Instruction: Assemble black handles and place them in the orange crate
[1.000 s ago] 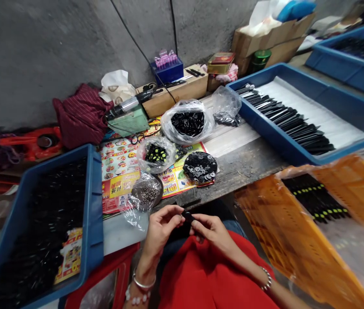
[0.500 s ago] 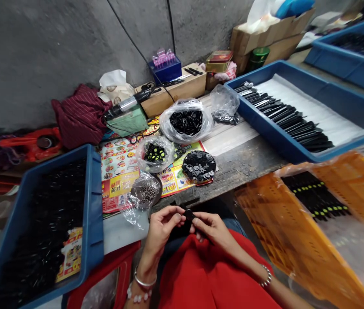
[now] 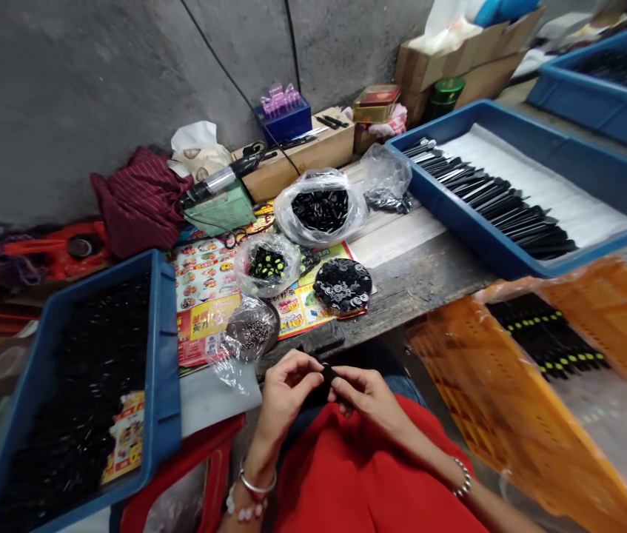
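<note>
While the fingertips close in from both sides, one small black piece (image 3: 327, 372) sits between them, just off the near edge of the table (image 3: 424, 277), above the lap. Left hand (image 3: 285, 396): thumb and forefinger pinched on it from one side. Right hand (image 3: 366, 400): same grip from the other, remaining fingers curled. Both grips closed on that piece; its finer shape is hidden by the fingers.

Step in hand, my read: close two-handed fingertip work on one part. Any next adjustment calls for one pinch steady, the other making small corrections, piece kept in view.

Nearest on the table: black bar (image 3: 321, 339) at the edge, dish (image 3: 274, 326) of small metal bits under clear film. Behind: round pile of black discs (image 3: 342, 285), small bag (image 3: 294, 270) of black parts with yellow-green dots, larger bag (image 3: 356, 222) of glossy black pieces.

Further out: blue tray (image 3: 166, 355) of dark parts at left; lined blue tray (image 3: 457, 229) with a row of black strips and orange crate (image 3: 457, 370) at right.
</note>
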### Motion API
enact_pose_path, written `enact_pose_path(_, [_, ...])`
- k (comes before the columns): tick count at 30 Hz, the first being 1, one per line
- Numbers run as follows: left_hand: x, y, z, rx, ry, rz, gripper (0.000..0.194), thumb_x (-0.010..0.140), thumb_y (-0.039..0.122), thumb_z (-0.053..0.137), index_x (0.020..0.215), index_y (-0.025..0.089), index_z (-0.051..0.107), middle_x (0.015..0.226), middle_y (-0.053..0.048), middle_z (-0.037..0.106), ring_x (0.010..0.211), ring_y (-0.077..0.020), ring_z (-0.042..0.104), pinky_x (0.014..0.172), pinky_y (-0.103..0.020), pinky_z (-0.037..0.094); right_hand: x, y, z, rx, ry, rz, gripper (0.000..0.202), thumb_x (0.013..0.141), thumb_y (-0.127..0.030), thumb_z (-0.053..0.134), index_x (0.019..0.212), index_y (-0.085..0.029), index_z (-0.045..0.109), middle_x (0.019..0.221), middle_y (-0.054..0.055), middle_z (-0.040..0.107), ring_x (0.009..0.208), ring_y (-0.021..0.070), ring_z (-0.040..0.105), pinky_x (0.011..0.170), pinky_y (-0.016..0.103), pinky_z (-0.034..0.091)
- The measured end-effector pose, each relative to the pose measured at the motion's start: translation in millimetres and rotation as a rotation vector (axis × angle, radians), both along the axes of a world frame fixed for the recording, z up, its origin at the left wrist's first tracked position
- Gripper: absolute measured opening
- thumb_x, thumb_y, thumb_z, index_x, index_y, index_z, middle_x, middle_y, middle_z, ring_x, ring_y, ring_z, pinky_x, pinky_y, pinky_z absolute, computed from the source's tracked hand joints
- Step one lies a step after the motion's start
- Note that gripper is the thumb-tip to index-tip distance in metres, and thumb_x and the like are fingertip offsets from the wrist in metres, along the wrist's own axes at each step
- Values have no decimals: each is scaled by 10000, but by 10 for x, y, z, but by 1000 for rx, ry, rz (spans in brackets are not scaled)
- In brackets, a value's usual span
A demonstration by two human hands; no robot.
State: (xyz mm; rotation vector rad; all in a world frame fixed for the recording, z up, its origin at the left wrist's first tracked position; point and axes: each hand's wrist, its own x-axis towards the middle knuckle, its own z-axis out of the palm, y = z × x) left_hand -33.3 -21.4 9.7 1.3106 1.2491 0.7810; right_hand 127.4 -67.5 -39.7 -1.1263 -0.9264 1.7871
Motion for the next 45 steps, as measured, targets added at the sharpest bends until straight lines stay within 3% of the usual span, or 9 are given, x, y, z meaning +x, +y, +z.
enact_pose_path(10, [19, -19, -41, 2, 54, -28, 21, 687, 157, 708, 685, 163, 728, 736, -34, 594, 669, -154, 569, 557, -212, 423, -5, -3, 77, 62, -71, 24, 414, 890, -518, 523, 943, -138, 675, 707, 22, 623, 498, 112, 526, 488, 227, 432])
enact_pose_path(15, [12, 0, -60, -14, 41, -24, 7, 663, 160, 733, 663, 155, 728, 702, -24, 575, 645, -139, 540, 544, -204, 391, 10, -11, 153, 203, -290, 6, 315, 923, -370, 488, 774, -154, 662, 681, 23, 632, 557, 132, 524, 518, 229, 382])
enact_pose_path(20, [18, 12, -72, -133, -58, 8, 97, 626, 152, 769, 679, 157, 688, 751, -4, 578, 689, -130, 551, 611, -199, 421, 36, -9, 186, 323, -437, 18, 268, 924, -276, 476, 781, -162, 672, 715, 34, 674, 621, 164, 573, 592, 249, 389])
enact_pose_path(24, [37, -4, -69, -236, -193, 48, 263, 608, 158, 788, 826, 180, 644, 851, -12, 647, 784, -155, 593, 714, -229, 465, 42, -12, 177, 343, -448, 16, 253, 924, -244, 472, 788, -164, 670, 710, 27, 669, 628, 169, 581, 599, 249, 381])
enact_pose_path(28, [35, -5, -63, -302, -213, 56, 374, 562, 157, 810, 880, 179, 614, 822, -13, 656, 770, -159, 596, 702, -230, 471, 34, -32, 174, 344, -444, 30, 253, 919, -234, 475, 776, -170, 674, 698, 23, 668, 619, 174, 581, 590, 253, 370])
enact_pose_path(45, [18, -28, -70, -449, -284, 144, 330, 485, 74, 775, 732, 159, 574, 672, 24, 614, 623, -102, 536, 567, -175, 422, 5, -30, 209, 403, -487, 65, 310, 940, -257, 443, 722, -179, 650, 655, 46, 643, 588, 182, 561, 570, 266, 348])
